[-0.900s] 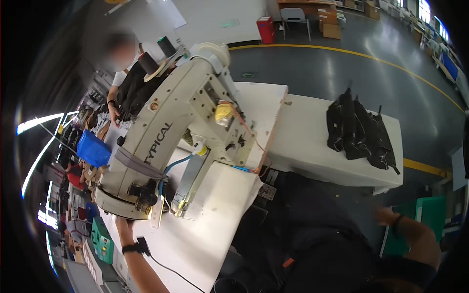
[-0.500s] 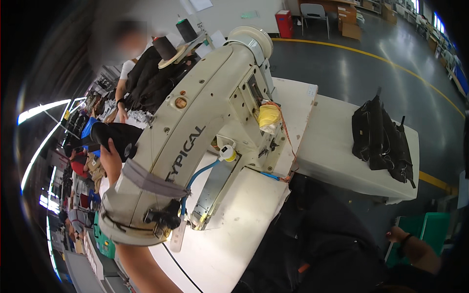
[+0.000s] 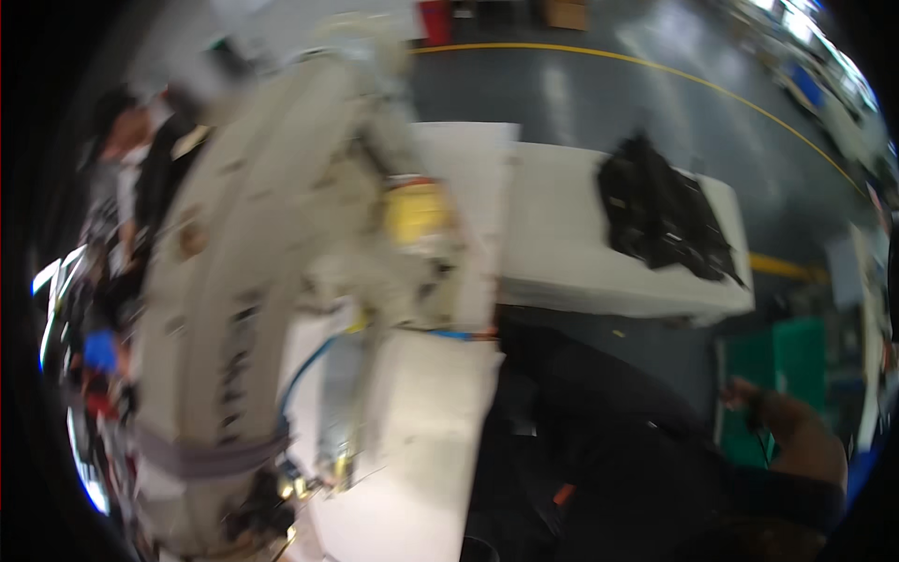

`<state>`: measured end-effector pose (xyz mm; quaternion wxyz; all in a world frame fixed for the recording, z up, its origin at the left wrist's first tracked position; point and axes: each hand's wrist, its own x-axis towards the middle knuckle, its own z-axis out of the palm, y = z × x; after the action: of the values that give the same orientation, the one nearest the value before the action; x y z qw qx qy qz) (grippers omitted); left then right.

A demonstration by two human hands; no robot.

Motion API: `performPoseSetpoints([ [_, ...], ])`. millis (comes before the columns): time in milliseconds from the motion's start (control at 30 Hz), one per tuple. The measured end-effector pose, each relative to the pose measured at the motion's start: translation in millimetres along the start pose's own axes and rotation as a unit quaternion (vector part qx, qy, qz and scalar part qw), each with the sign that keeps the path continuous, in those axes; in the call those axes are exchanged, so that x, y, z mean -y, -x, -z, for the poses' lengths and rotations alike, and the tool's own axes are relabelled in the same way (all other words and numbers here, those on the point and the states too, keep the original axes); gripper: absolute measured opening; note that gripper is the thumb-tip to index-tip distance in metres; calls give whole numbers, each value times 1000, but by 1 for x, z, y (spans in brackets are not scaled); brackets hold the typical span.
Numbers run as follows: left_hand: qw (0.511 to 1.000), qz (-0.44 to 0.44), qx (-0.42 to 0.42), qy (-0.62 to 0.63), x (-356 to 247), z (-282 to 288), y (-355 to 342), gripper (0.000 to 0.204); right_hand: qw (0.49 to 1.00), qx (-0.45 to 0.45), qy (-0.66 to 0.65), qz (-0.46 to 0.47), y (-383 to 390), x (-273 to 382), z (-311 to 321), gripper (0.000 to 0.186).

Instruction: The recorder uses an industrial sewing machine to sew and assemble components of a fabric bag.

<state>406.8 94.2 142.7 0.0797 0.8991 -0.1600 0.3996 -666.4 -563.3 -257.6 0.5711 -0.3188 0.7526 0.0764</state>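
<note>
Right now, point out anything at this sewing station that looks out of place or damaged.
Nothing clearly stands out. The beige sewing machine stands on the white table; a pile of black pieces lies on the side table. Heavy blur hides fine detail.

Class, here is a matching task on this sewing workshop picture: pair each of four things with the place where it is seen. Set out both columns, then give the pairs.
Things:
1. sewing machine
2. pile of black fabric
3. right hand
4. yellow floor line

Places:
A. lower right, beside a green bin
B. left half of the picture, on the near white table
C. along the grey floor at the top
D. on the far white table, upper right

Pairs: 1-B, 2-D, 3-A, 4-C
</note>
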Motion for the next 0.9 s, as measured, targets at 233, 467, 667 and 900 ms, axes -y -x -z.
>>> performPoseSetpoints([
  [233, 991, -7, 126, 36, 5, -31, 55, 49, 754, -34, 569, 325, 39, 28, -47, 28],
  [467, 914, 68, 381, 123, 58, 23, 211, 50, 699, -118, 402, 580, 141, 158, -140, 24],
  [667, 821, 40, 548, 155, -77, 189, 380, 62, 656, -141, 226, 707, 179, 342, -177, 28],
  [900, 955, 31, 292, -40, -219, 280, 509, 51, 818, -95, 328, 463, 125, 464, -214, 67],
])
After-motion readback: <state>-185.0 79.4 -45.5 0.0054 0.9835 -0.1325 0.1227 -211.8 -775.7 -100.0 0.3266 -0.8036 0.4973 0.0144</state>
